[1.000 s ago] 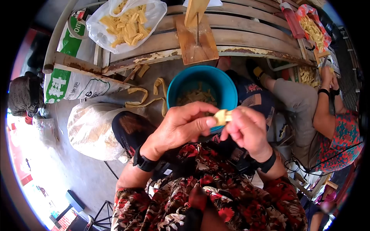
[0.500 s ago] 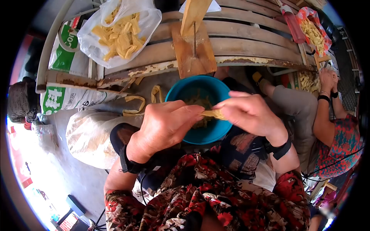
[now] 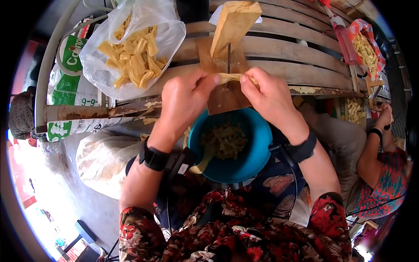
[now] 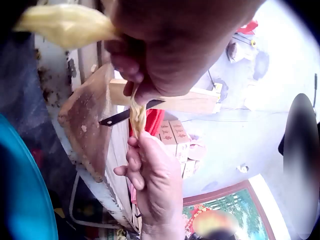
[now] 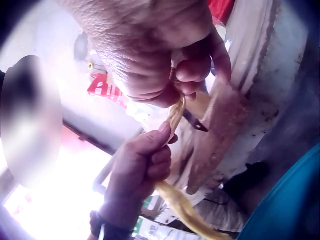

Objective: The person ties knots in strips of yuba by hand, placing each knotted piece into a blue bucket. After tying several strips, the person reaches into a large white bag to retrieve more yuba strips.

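A pale yellow, pliable strip [image 3: 229,77] stretches between both hands at a thin upright metal blade [image 4: 120,117], which stands by a wooden post [image 3: 233,28] on a small board [image 3: 218,105]. My left hand [image 3: 185,94] pinches one end between thumb and fingers. My right hand [image 3: 270,96] grips the other end, a short span away. From the left hand a long tail of strip [image 5: 185,207] hangs down in the right wrist view. Below the hands stands a blue bucket [image 3: 265,150] with cut yellow pieces [image 3: 224,139] on its bottom.
A slatted bench [image 3: 297,54] with a rusty front edge bears the board. At its left lies a clear plastic bag [image 3: 174,35] of yellow strips. Another person [image 3: 379,174] sits at the right, near a red bag [image 3: 355,27] of similar strips.
Both hands have moved forward from over the bucket to the blade. The strip is now pulled lengthwise between them, and more of the bucket's inside shows.
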### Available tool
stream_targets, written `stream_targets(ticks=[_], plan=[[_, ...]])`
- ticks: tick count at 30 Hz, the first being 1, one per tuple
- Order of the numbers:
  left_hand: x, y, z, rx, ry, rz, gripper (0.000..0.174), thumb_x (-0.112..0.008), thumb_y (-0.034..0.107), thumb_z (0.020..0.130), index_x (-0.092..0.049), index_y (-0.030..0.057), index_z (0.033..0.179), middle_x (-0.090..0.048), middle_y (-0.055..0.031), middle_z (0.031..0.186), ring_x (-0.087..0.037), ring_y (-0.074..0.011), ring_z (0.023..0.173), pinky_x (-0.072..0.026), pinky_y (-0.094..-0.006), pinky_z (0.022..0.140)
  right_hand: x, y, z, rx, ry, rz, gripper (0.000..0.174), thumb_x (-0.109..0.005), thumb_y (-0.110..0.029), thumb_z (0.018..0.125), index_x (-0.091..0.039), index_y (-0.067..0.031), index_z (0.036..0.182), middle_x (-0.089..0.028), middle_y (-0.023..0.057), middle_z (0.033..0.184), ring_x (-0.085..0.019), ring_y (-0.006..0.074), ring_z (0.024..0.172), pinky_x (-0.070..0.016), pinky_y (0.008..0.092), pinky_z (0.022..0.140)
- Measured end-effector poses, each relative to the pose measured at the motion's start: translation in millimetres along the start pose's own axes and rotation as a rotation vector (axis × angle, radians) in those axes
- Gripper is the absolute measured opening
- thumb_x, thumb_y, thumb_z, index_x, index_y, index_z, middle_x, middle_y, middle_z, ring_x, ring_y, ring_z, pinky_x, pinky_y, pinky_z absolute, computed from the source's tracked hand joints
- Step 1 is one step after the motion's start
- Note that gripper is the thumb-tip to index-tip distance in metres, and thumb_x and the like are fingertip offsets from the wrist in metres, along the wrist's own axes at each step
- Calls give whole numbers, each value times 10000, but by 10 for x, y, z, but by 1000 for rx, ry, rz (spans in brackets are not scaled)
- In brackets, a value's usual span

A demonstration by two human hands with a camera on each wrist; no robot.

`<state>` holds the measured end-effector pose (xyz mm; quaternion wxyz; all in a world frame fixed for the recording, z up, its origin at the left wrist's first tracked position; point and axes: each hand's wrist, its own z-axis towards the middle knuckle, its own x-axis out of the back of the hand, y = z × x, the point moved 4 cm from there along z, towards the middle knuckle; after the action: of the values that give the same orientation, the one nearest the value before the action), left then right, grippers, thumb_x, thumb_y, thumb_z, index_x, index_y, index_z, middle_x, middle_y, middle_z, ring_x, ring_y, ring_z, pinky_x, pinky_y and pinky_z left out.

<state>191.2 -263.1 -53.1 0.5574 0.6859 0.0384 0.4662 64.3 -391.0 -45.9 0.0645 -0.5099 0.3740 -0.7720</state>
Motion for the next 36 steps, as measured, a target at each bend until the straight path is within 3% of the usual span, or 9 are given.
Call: stream_targets(ticks=[5,7,14,18,22,26,30,33,36], plan=[[-5,-307,-14,94,29,-87,269,-642,257,840,-643,-1,764,-543,-47,614,-493,-134,565,-386,-265,520,65,197,11,-310,-184,-112,296,-572,-313,868,-628,-23,849,-611,164,776,-609,293,692,-468,348,626],[3,-266,-153,244,-112,-382,277,-627,260,871,-634,4,766,-514,36,620,-446,-61,541,-335,-220,478,165,9,-137,-104,-120,5,400,-559,-417,858,-645,-27,877,-628,148,879,-616,315,772,-482,354,672],[227,630,-872,251,-569,-751,293,-658,150,849,-600,21,1104,-602,-6,774,-530,-62,586,-423,-197,504,351,-296,-688,-324,80,1048,269,-542,-199,937,-622,57,950,-648,90,867,-606,132,717,-490,245,670],[425,523,-1201,-91,-697,-685,146,-642,-4,814,-672,-6,957,-635,-82,830,-584,-103,601,-448,-206,525,572,-342,-850,-374,271,1180,271,-566,-217,920,-613,50,941,-653,103,836,-624,150,707,-507,258,670],[435,459,-1267,163,-667,-760,260,-605,231,888,-655,-3,990,-637,-71,896,-592,-144,825,-457,-261,725,701,-807,-1034,-181,327,1155,214,-567,-163,908,-597,49,923,-654,119,875,-634,166,718,-511,272,694],[374,667,-1182,217,-638,-530,345,-656,169,746,-600,-18,1030,-602,-85,898,-572,-176,868,-446,-281,701,666,-1293,-1305,327,-135,764,155,-603,-80,860,-585,49,776,-645,166,897,-615,139,684,-488,257,585],[531,794,-1229,-127,-307,-184,321,-526,-65,725,-571,-6,1037,-622,-76,884,-628,-174,744,-496,-265,657,602,-942,-1341,30,30,548,178,-518,-90,929,-593,54,855,-609,77,791,-551,68,648,-439,198,571],[415,749,-1357,275,-507,-691,261,-572,-48,792,-571,13,1045,-627,-83,878,-636,-190,738,-507,-264,662,380,-762,-1344,-169,10,799,194,-514,-149,951,-588,27,916,-609,24,771,-556,54,671,-455,192,595],[177,714,-1379,257,-448,-1134,208,-618,-5,825,-572,9,1027,-629,-94,885,-638,-193,723,-520,-281,668,233,-797,-1365,-228,-168,1004,193,-529,-188,945,-571,-7,892,-583,5,734,-560,53,652,-461,192,574]])
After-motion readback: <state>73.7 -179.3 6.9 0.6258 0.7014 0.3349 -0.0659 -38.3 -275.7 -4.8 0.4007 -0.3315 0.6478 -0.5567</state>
